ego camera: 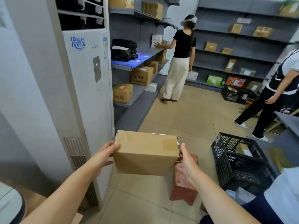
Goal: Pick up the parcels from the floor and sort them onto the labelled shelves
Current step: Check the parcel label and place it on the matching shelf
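Note:
I hold a plain brown cardboard parcel (145, 152) in front of me, above the tiled floor. My left hand (106, 155) presses its left side, and my right hand (187, 162) grips its right side with the thumb up along the taped edge. Below my right hand a reddish-brown parcel (184, 189) lies on the floor. Grey shelves (139, 92) on the left carry several cardboard boxes and black bags.
A tall white air conditioner (87, 88) stands close on my left. A black plastic crate (239, 162) holding a parcel sits on the floor at right. One person (181, 59) reaches into the left shelves; another person (275, 88) stands at right. More shelves (234, 55) line the back wall.

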`<state>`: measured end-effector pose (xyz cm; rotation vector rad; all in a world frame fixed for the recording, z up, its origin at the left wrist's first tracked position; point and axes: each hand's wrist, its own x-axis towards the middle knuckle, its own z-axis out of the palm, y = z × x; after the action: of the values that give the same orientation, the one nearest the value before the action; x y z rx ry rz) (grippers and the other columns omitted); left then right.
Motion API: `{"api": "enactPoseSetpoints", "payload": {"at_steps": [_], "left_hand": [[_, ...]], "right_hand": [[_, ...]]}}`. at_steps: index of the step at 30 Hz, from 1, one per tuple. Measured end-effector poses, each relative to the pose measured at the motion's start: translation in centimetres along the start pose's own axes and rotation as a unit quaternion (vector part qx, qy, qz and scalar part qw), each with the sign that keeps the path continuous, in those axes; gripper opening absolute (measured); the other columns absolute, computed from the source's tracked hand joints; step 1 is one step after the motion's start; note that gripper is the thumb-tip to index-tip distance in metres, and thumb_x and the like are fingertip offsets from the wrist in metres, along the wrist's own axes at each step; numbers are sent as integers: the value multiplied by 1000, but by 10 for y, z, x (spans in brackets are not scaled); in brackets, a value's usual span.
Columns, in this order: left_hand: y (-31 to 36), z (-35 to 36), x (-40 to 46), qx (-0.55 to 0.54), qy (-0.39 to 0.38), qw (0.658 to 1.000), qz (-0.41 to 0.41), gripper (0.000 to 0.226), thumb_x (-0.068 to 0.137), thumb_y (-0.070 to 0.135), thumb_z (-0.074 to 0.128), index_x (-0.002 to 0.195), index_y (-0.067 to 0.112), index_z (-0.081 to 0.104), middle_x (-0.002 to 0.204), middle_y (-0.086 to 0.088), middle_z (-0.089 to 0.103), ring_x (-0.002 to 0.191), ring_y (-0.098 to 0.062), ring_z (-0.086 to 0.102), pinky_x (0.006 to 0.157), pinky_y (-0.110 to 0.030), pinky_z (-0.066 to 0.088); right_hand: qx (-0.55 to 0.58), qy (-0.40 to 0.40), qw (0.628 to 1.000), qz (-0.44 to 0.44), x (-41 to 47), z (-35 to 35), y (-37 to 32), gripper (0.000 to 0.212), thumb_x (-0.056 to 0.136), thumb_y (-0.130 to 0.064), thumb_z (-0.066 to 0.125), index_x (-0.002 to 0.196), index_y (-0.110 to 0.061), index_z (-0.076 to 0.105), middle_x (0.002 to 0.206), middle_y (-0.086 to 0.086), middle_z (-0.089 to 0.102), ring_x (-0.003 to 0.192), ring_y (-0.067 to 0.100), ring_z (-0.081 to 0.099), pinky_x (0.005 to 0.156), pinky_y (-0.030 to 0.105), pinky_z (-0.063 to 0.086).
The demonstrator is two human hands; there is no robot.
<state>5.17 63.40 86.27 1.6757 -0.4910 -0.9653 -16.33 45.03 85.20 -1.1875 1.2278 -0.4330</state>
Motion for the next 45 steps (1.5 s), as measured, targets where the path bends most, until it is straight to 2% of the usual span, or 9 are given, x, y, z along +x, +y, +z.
{"api": "enactPoseSetpoints", "payload": {"at_steps": [6,11,18,24,29,34,36,39,45], "left_hand": [[6,-5,-4,53,-64,996,15,58,95,31,46,144,40,16,129,3,40,113,-21,46,95,-38,40],[4,-9,-3,46,-96,994,40,53,89,13,55,129,41,34,120,-7,51,109,-23,52,95,-40,45],[0,-5,4,49,-56,997,33,30,93,46,39,118,29,35,113,-1,45,99,-18,50,80,-31,45],[-6,-9,15,49,-46,997,25,50,95,28,47,135,34,18,113,4,47,99,-15,49,87,-31,37],[-12,-19,23,43,-75,996,18,80,90,18,54,145,37,-1,133,0,35,118,-20,40,102,-35,30],[-23,-29,33,59,-70,996,22,94,84,16,65,147,28,-2,116,6,50,110,-16,44,100,-34,29],[-26,-34,40,49,-25,998,28,99,79,20,70,148,25,-1,134,-5,47,121,-21,43,100,-33,30],[-24,-43,54,60,51,995,62,98,79,14,72,148,21,4,155,-12,20,142,-23,22,112,-38,25],[-30,-58,68,181,23,979,92,98,72,22,78,148,18,15,150,-9,32,139,-29,27,111,-43,26]], "right_hand": [[5,12,1000,12,0,-4,-2,57,85,-70,31,103,-22,56,116,9,60,118,32,55,108,49,36],[55,0,998,8,3,-7,-2,43,90,-61,33,87,-23,54,91,3,66,97,23,62,103,49,42],[-15,-65,997,43,5,-6,9,44,87,-57,46,112,-24,59,109,2,68,105,19,62,102,42,44],[-62,-86,993,61,2,1,7,65,80,-60,55,135,-29,41,144,6,43,122,33,47,101,50,42],[-53,-95,993,40,6,7,3,39,86,-45,59,120,-38,41,123,4,50,113,34,50,104,54,39],[4,-61,998,-29,7,16,-11,64,80,-23,71,135,-28,40,123,2,57,114,26,52,103,51,42],[23,-48,997,-58,8,20,-21,57,79,-13,70,128,-30,45,110,0,64,108,20,56,104,48,40],[59,-35,995,-78,6,28,-41,56,78,-5,68,126,-26,48,99,4,66,95,19,59,92,42,42],[120,7,987,-103,5,40,-67,52,78,-5,65,125,-17,47,100,7,59,93,21,53,72,33,40]]}}
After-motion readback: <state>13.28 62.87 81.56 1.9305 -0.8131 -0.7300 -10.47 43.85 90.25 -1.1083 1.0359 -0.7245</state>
